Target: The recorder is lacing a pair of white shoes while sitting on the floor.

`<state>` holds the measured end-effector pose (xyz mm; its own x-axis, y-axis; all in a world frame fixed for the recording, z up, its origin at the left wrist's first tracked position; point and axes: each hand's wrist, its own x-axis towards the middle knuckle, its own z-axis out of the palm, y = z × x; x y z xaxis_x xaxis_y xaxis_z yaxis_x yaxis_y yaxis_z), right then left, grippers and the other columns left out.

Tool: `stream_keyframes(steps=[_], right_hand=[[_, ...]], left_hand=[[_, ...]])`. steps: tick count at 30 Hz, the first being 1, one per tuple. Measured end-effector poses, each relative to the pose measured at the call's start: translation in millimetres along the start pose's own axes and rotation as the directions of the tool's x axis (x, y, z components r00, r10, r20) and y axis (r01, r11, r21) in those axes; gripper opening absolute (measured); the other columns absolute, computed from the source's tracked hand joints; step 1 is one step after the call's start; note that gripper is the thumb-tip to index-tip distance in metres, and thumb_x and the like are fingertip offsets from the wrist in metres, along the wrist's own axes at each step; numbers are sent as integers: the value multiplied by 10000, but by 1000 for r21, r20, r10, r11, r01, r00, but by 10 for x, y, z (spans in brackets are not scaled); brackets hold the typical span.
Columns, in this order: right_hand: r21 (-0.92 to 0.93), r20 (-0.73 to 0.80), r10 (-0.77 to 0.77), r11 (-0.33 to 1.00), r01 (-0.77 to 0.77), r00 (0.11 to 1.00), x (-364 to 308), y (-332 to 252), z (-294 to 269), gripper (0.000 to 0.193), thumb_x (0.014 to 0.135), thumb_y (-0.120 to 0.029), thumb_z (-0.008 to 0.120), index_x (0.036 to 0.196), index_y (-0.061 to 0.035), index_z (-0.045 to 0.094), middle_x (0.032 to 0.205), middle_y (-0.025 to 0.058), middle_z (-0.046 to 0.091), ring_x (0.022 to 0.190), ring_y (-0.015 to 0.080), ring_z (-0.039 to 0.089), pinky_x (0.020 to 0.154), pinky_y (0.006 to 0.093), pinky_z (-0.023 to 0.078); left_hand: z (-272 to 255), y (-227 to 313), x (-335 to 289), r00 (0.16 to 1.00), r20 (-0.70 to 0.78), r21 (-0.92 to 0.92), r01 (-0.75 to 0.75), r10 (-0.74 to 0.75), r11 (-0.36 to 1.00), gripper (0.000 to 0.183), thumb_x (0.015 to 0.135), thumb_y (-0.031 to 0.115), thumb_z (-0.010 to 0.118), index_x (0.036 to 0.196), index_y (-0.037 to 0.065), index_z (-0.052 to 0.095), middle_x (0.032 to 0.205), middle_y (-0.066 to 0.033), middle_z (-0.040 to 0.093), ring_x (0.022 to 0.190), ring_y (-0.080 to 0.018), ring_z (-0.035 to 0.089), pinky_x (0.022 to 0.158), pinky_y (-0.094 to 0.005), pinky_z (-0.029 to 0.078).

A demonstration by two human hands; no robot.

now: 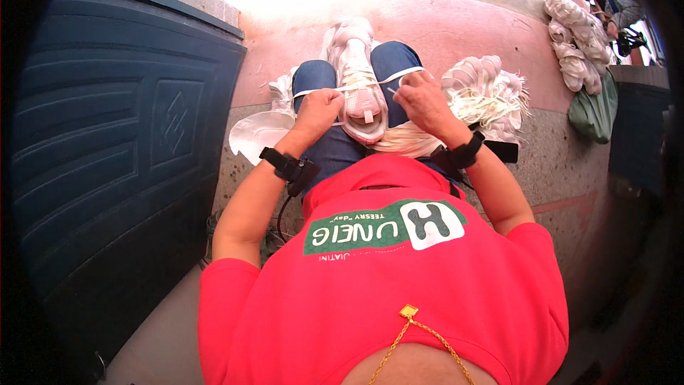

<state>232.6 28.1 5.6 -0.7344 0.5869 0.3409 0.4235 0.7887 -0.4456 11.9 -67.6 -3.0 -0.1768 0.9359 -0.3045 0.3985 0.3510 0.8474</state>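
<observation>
A pale pink-white sneaker (362, 103) rests between my knees, its toe pointing away and its heel opening toward me. A white shoelace (397, 75) runs through its eyelets and stretches out to both sides. My left hand (318, 110) is closed at the left of the shoe, pinching one side of the lace. On the right, my right hand (427, 104) is raised a little off the shoe, thumb and fingers pinched on the other side of the lace. A loose bundle of cream laces (406, 140) lies over my right thigh, below that hand.
Several pale shoes (472, 71) and more laces (491, 103) lie at my right. A white shoe piece (258, 132) sits at my left, near a blue panelled door (128, 100). Far right are stacked shoes (578, 36), a green bag (597, 110) and another person.
</observation>
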Motion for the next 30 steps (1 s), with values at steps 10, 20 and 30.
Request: stream_keyframes(steps=[10,20,30], right_hand=[[-34,322,316,946,-323,892,107,49,312,200,757,-195,489,667,-49,592,637,187,569,632,351,576,562,444,447],[-246,293,59,969,16,954,261,-39,326,94,701,-159,524,658,-100,584,689,61,534,751,242,517,655,376,376],[-270,74,106,959,-83,992,196,-23,381,99,681,-169,543,613,-111,587,716,30,525,799,201,475,681,357,316]], left_hand=[[48,-64,43,957,-211,579,-43,200,814,180,773,198,529,762,45,624,718,-142,600,736,-327,545,647,-416,440],[48,-113,65,929,-196,601,-140,315,787,118,762,161,539,740,58,592,720,-115,583,744,-306,505,650,-412,413],[75,22,130,915,-107,727,-195,389,659,128,750,139,486,680,49,543,740,-103,576,776,-287,505,628,-408,396]])
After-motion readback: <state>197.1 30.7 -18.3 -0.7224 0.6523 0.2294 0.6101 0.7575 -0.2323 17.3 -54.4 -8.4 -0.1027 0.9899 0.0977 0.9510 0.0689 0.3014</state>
